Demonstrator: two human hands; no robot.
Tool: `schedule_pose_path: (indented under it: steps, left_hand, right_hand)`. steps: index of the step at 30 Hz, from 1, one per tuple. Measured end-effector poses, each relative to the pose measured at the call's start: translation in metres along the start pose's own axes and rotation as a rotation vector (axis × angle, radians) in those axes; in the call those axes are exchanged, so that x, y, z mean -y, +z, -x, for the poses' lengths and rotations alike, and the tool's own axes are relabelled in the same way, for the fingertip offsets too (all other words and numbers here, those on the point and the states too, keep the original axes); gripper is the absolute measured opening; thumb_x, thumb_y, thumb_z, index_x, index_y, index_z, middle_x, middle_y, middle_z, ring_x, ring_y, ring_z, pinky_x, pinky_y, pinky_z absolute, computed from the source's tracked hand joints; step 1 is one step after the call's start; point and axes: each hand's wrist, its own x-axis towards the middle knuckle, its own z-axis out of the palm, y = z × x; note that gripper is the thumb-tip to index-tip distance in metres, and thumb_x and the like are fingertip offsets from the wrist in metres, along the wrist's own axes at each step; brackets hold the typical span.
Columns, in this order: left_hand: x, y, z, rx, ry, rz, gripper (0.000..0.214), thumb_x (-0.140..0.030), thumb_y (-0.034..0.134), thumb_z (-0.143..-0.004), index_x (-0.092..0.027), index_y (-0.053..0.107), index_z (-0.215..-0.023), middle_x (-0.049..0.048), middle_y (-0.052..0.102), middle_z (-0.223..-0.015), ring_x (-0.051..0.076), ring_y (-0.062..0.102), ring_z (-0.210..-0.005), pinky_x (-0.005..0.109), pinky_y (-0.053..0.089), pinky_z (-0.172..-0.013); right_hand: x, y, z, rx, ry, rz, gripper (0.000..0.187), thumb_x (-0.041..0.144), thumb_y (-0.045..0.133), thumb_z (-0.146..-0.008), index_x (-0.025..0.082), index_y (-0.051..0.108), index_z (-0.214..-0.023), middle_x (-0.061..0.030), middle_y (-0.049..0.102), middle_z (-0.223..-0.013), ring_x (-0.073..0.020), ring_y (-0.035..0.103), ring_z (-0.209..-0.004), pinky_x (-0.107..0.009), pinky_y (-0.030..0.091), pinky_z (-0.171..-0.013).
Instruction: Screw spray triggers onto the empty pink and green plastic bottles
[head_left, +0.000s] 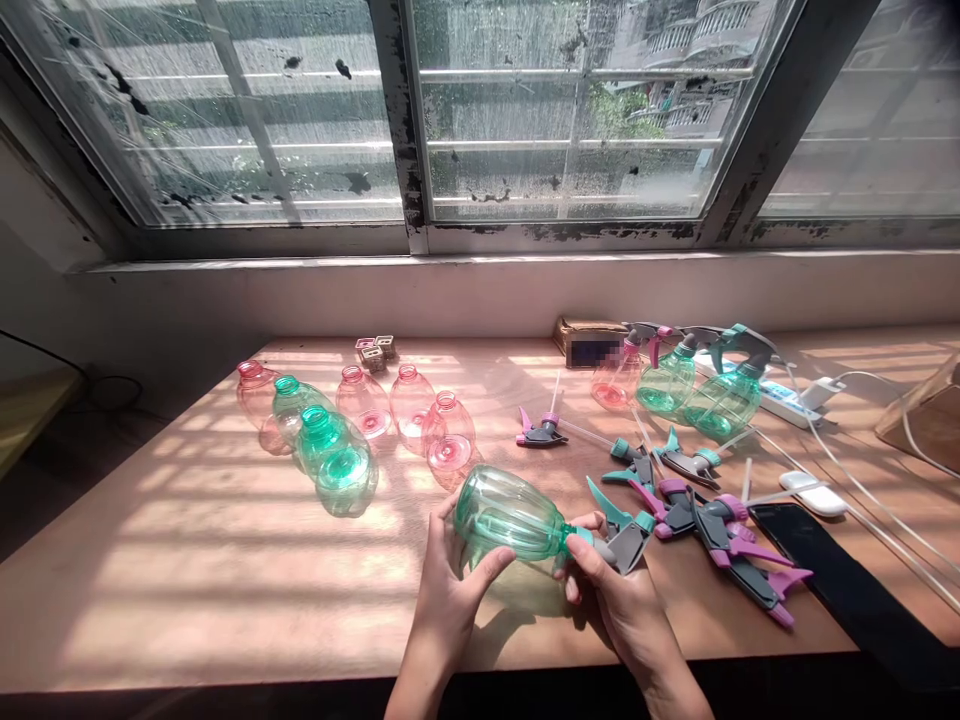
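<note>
A clear green spray bottle (510,515) lies tilted on its side in the air above the table's front edge, its neck toward the right. My left hand (454,575) is wrapped round its wide base. At the neck, my right hand (611,585) grips the teal collar of a grey and teal spray head (626,540), which sits against the bottle's mouth. Whether the collar is fully screwed on I cannot tell. Close by on the right lie several loose spray heads, among them a pink and grey one (742,560) and a teal one (634,465).
Headless pink bottles (450,440) and green bottles (341,455) stand at the left. Bottles with spray heads (724,395) stand at the back right, near a power strip (787,400). A black phone (847,590), a white case (812,494) and cables occupy the right side.
</note>
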Motion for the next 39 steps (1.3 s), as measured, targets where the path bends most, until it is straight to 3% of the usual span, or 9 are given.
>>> schedule_pose_path:
  steps: [9, 15, 21, 27, 32, 39]
  left_hand:
    - [0.0073, 0.0020, 0.0002, 0.002, 0.025, -0.030, 0.080, -0.038, 0.093, -0.072, -0.025, 0.046, -0.135, 0.0115, 0.069, -0.132, 0.033, 0.063, -0.130, 0.047, 0.047, -0.113]
    - [0.0024, -0.0011, 0.0007, -0.005, 0.017, -0.055, 0.065, -0.045, 0.086, -0.081, -0.024, 0.049, -0.132, 0.0114, 0.070, -0.129, 0.032, 0.066, -0.126, 0.048, 0.049, -0.111]
    - [0.0020, 0.0007, -0.0013, 0.060, 0.028, -0.032, 0.073, -0.038, 0.085, -0.082, -0.028, 0.051, -0.146, 0.0123, 0.065, -0.147, 0.036, 0.059, -0.140, 0.048, 0.047, -0.116]
    - [0.0060, -0.0003, -0.0005, 0.035, 0.026, -0.072, 0.083, -0.041, 0.091, -0.075, -0.025, 0.048, -0.144, 0.0126, 0.067, -0.139, 0.036, 0.059, -0.138, 0.048, 0.046, -0.117]
    - [0.0033, -0.0023, 0.0007, -0.005, -0.006, -0.053, 0.069, -0.046, 0.087, -0.080, -0.023, 0.051, -0.134, 0.0122, 0.069, -0.132, 0.035, 0.063, -0.132, 0.047, 0.048, -0.113]
    - [0.0022, 0.0009, -0.0018, 0.079, 0.031, -0.087, 0.067, -0.033, 0.087, -0.081, -0.027, 0.051, -0.137, 0.0108, 0.066, -0.139, 0.033, 0.063, -0.130, 0.046, 0.050, -0.110]
  right_hand:
    - [0.0005, -0.0022, -0.0019, -0.022, -0.028, 0.016, 0.046, 0.053, 0.091, -0.076, 0.022, 0.063, -0.095, -0.0001, 0.071, -0.061, -0.0138, 0.058, -0.045, -0.022, 0.044, -0.042]
    - [-0.0012, -0.0020, -0.0021, -0.003, -0.019, 0.033, 0.043, 0.049, 0.092, -0.078, 0.021, 0.065, -0.097, -0.0003, 0.073, -0.062, -0.0125, 0.057, -0.046, -0.022, 0.043, -0.045]
    - [-0.0002, -0.0048, -0.0029, -0.016, -0.026, 0.029, 0.044, 0.052, 0.090, -0.078, 0.022, 0.063, -0.096, -0.0014, 0.073, -0.064, -0.0149, 0.058, -0.047, -0.023, 0.044, -0.043]
    - [0.0003, -0.0017, -0.0011, -0.002, -0.015, 0.027, 0.041, 0.049, 0.091, -0.078, 0.022, 0.063, -0.093, 0.0006, 0.071, -0.062, -0.0127, 0.058, -0.046, -0.022, 0.045, -0.044]
    - [0.0010, 0.0023, 0.0009, -0.001, 0.013, 0.048, 0.044, 0.050, 0.093, -0.073, 0.022, 0.063, -0.091, 0.0007, 0.071, -0.060, -0.0100, 0.052, -0.043, -0.019, 0.041, -0.040]
    - [0.0028, -0.0022, -0.0008, -0.004, -0.006, 0.004, 0.041, 0.050, 0.089, -0.081, 0.022, 0.063, -0.096, -0.0001, 0.072, -0.063, -0.0114, 0.058, -0.046, -0.019, 0.042, -0.041]
